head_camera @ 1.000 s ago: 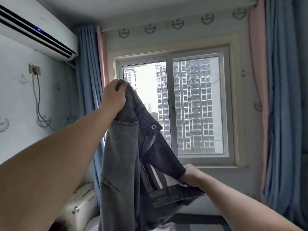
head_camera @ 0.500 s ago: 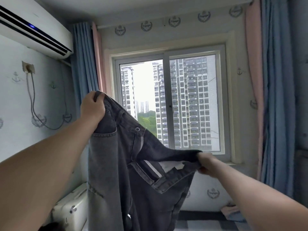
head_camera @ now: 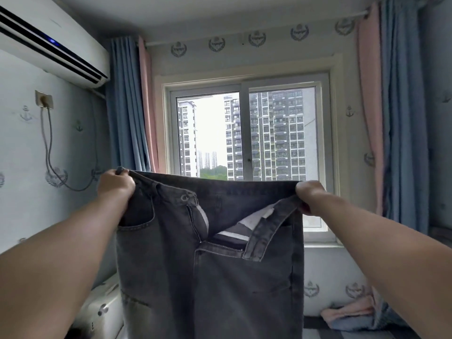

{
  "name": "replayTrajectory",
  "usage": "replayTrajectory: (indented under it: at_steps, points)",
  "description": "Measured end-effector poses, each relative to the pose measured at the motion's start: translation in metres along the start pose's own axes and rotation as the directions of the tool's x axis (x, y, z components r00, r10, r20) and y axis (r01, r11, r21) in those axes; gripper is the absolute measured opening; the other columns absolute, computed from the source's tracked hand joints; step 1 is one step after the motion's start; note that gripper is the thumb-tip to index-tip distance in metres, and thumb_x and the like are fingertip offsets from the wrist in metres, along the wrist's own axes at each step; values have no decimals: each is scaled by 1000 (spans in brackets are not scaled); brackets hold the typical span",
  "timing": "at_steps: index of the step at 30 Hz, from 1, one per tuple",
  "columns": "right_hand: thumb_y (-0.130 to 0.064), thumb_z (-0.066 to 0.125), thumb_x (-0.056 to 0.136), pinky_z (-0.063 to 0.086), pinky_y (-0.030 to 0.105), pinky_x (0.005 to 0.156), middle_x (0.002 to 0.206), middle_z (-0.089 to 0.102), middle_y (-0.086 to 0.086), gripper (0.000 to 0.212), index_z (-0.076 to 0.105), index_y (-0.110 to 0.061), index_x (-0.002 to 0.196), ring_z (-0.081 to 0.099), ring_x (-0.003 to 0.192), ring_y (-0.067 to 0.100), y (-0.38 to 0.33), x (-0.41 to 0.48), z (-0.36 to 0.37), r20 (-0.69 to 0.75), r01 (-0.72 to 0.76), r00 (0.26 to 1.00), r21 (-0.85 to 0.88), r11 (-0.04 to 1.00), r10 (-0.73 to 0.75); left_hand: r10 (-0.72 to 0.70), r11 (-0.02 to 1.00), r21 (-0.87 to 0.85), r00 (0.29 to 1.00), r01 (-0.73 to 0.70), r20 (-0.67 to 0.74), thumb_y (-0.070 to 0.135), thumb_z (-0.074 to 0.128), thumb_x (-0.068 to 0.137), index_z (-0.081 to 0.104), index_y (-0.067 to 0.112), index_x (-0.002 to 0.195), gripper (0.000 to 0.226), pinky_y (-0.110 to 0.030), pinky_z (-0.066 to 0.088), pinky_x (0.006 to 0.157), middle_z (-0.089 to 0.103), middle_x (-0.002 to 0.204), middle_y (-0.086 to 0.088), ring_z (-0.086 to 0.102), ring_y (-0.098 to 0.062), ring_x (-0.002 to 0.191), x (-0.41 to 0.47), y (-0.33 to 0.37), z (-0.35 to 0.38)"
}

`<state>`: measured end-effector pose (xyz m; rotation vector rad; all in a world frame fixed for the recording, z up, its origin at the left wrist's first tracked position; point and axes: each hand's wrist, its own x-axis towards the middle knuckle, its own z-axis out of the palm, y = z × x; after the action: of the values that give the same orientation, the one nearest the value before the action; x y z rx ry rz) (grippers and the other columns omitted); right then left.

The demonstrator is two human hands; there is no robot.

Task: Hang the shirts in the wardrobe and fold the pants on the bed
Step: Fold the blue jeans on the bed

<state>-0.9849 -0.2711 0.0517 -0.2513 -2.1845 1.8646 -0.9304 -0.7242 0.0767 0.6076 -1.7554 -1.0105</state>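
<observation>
the left hand (head_camera: pixel 115 185) and the right hand (head_camera: pixel 309 195) each clench one end of the waistband of the dark grey pants (head_camera: pixel 220 277), holding them up in the air and spread wide in front of the window (head_camera: pixel 245 135). the fly is unzipped and the button undone, so the front flap by the right hand folds down and shows its pale lining. the main risk, as i judge it, is that open front: laid down like this, the flap could bunch inside the fold and leave a lumpy, crooked stack (flattening it first would help). each grip takes only an edge of heavy denim, so a hard shake to straighten the legs could pull one end free. the legs run out of the bottom of the view, so i cannot tell whether they hang straight, twist, or touch anything below. the bed is hardly visible; a striped strip at the lower right may be it. a white hard case (head_camera: pixel 102 311) sits low at the left, partly cut off, and a pink and blue heap of cloth (head_camera: pixel 352 314) lies below the window, too crumpled to name.
</observation>
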Motion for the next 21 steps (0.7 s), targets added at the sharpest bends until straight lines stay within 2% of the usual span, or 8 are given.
replayTrajectory:
  at_steps: [5,8,11,13,15,18,20,21]
  points:
    - [5,42,90,53,33,39,84,61,19,15,53,-3,85,63,57,33,-14,-1,-7,-31,116,993,-55,992,-118,-51,999,3,999,51,16,30,54,101,67,4,123,36,-42,46,99,64,128,-24,59,-44,118,-7,-17,1]
    - [7,39,92,57,42,44,80,66,24,16,54,3,90,69,52,40,-21,-8,-8,87,101,990,120,988,-112,-84,996,-8,996,84,18,29,54,101,67,2,121,36,-42,46,99,65,127,-24,60,-44,117,-8,-22,0]
    - [8,41,89,62,55,73,75,69,23,15,55,3,87,73,72,41,-24,-17,-9,256,114,951,232,966,-173,-112,994,8,994,112,6,31,53,101,65,2,123,38,-44,45,101,62,130,-26,58,-45,119,-4,-29,-8]
    - [13,43,83,53,57,96,88,58,22,17,51,-1,80,68,91,42,-23,-19,-9,353,122,907,304,945,-230,-127,991,31,992,127,-4,33,53,102,65,3,124,39,-45,45,103,62,131,-26,58,-45,120,-3,-33,-13]
    - [19,41,84,47,54,105,99,53,25,22,53,1,88,63,105,44,-19,-19,-9,432,166,853,306,938,-292,-130,992,4,991,130,-10,32,54,101,66,3,123,38,-44,46,102,63,130,-25,59,-45,119,-3,-34,-17]
    - [17,58,84,60,46,87,102,68,32,14,65,10,95,72,92,38,-16,-18,-7,304,372,870,115,921,-389,-129,991,-41,992,129,-1,31,56,101,67,3,123,38,-43,46,101,64,129,-24,60,-43,118,-5,-33,-20]
    - [1,71,85,63,37,66,90,74,24,7,73,-1,91,74,73,31,-16,-16,-8,180,486,863,-48,872,-472,-116,993,-36,993,117,20,32,56,100,68,4,123,38,-43,47,100,65,128,-23,61,-43,116,-9,-32,-22]
    - [-11,76,85,61,36,65,84,75,16,5,75,-8,89,73,70,27,-16,-15,-8,156,521,851,-137,843,-501,-108,993,-33,994,109,31,32,56,100,68,4,122,38,-42,48,99,66,127,-22,61,-42,115,-11,-32,-23]
